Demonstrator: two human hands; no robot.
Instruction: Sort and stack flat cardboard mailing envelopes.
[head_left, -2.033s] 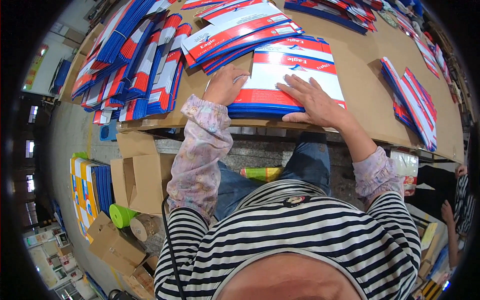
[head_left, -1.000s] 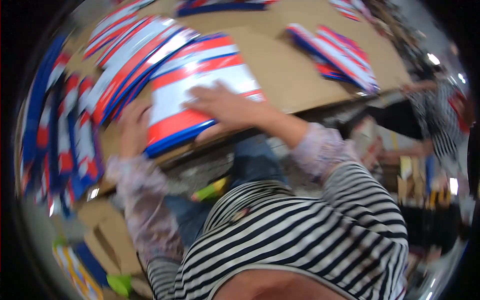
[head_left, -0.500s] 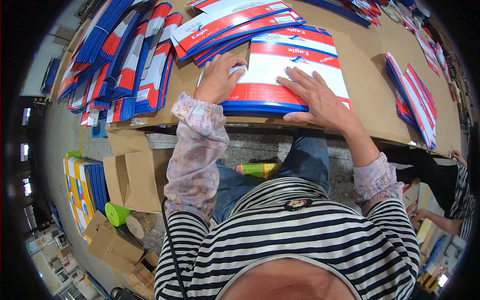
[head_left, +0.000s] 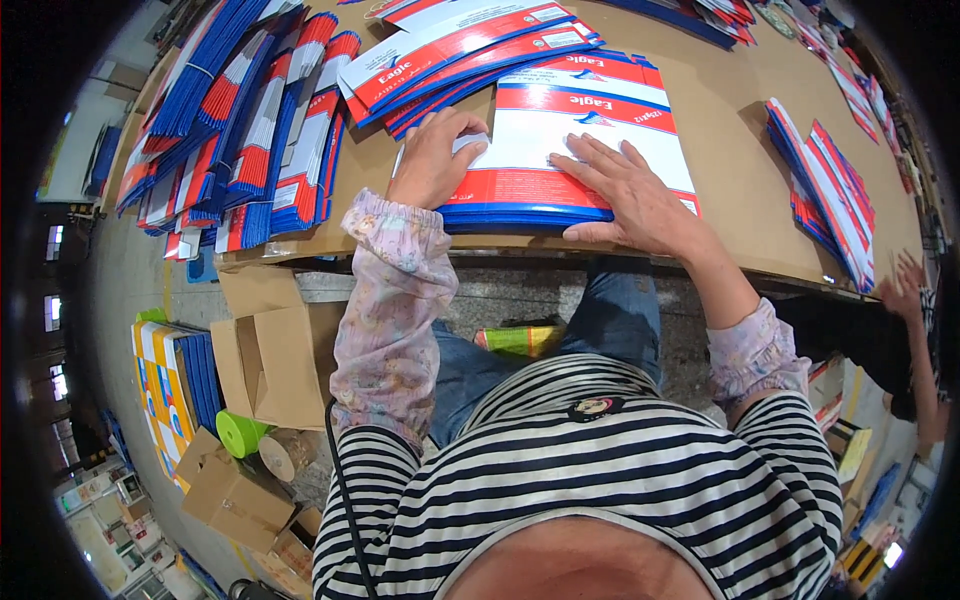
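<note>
Stack of flat cartons on the near edge of the table; right hand flat on top, fingers spread; left hand at its left side, fingers bent, grip I cannot tell

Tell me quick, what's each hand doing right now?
Left hand: half curled at the left edge of the flat carton stack; grip unclear.
Right hand: open, resting on top of that stack.
</note>
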